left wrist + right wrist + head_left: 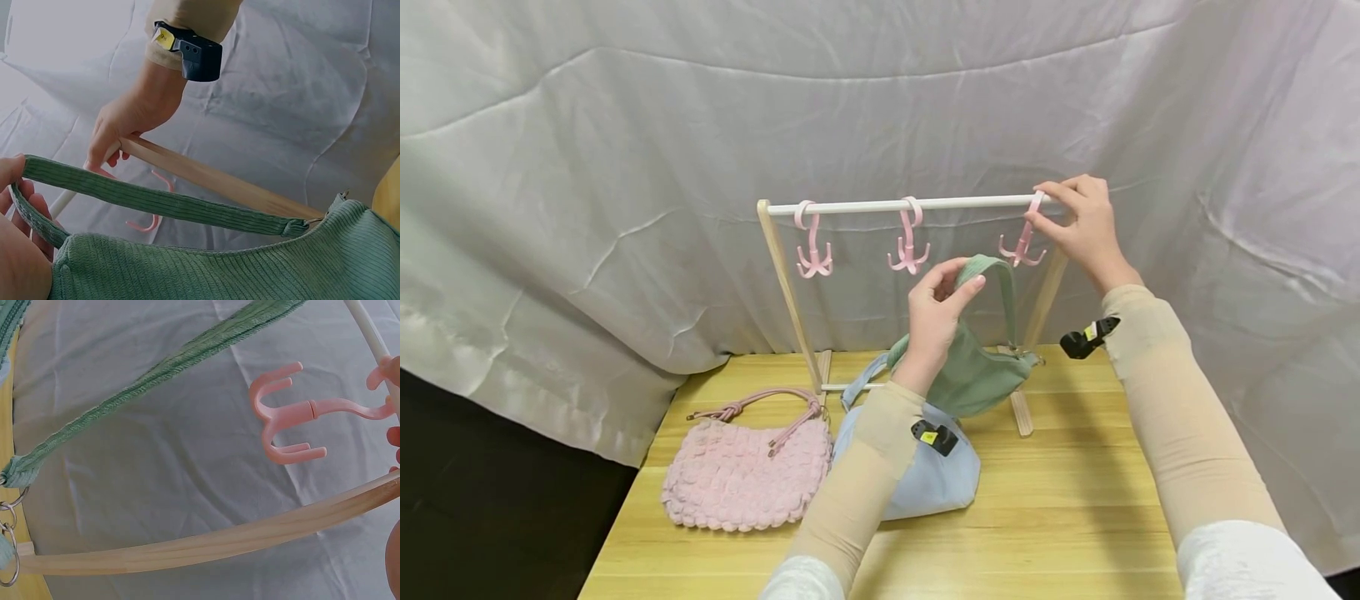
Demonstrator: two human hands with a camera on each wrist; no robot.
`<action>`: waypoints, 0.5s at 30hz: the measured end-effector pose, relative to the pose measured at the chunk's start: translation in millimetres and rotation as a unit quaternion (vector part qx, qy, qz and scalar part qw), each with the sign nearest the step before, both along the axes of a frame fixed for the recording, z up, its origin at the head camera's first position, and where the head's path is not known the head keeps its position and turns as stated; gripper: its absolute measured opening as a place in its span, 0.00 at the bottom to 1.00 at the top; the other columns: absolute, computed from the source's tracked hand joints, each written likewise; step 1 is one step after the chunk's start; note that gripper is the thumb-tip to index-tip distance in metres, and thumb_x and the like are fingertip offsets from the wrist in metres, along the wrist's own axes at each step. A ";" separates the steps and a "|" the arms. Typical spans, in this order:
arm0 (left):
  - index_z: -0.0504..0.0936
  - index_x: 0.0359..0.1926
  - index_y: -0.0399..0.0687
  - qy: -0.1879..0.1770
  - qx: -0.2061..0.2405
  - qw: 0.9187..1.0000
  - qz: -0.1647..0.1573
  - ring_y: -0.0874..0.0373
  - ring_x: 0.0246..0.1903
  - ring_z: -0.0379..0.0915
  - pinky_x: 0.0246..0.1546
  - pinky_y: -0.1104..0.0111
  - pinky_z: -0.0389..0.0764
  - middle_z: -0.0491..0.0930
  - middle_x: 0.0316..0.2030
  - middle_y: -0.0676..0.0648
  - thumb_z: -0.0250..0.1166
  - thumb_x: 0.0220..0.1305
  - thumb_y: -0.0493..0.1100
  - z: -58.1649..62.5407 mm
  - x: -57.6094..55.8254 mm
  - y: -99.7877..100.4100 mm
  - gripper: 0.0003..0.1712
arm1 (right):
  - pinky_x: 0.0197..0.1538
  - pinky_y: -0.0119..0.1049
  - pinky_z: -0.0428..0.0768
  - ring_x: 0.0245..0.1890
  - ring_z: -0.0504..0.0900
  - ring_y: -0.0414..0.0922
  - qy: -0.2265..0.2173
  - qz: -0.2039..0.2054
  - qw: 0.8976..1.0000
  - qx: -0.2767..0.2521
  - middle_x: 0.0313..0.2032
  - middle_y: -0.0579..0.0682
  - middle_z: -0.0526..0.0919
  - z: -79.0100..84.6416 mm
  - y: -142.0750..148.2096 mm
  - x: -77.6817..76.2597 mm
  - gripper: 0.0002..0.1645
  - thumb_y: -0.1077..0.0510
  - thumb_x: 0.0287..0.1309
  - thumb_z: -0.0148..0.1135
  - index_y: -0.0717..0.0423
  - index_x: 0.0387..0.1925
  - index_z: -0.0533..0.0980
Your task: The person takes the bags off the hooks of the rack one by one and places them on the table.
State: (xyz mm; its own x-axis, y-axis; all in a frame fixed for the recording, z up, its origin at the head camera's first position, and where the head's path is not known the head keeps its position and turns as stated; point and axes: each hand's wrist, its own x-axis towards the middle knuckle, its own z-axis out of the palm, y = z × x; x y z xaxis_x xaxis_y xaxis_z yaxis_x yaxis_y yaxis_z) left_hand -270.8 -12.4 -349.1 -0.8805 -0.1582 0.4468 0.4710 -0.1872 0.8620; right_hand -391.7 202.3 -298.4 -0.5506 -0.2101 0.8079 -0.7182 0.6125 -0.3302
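Note:
A green corduroy shoulder bag (pixel 973 375) hangs by its strap (pixel 156 203) from my left hand (pixel 934 312), whose thumb and fingers pinch the loop. Up at the right end of the white rail (pixel 857 207), my right hand (pixel 1086 225) grips the top of a pink multi-prong hook (pixel 1022 237). In the right wrist view, that hook's prongs (pixel 284 415) point away from the fingers, and nothing hangs on them. The green strap passes close to the hook, apart from it. Metal rings (pixel 12 515) join strap and bag.
Two more pink hooks (pixel 814 250) (pixel 908 246) hang bare on the rail of the wooden stand (pixel 786 292). A pink puffy handbag (pixel 748 475) lies at the table's left. Beside it, partly behind my left forearm, lies a light blue bag (pixel 936 475). A grey curtain (pixel 880 125) hangs behind.

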 end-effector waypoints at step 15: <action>0.83 0.48 0.40 -0.011 0.001 1.000 0.000 0.64 0.32 0.72 0.33 0.79 0.74 0.82 0.34 0.61 0.71 0.57 0.37 -9.9 0.3 -5.8 0.17 | 0.54 0.47 0.61 0.47 0.68 0.58 -0.016 0.000 1.000 0.002 0.42 0.64 0.78 1.5 1.6 0.4 0.23 0.58 0.51 0.70 0.61 0.51 0.81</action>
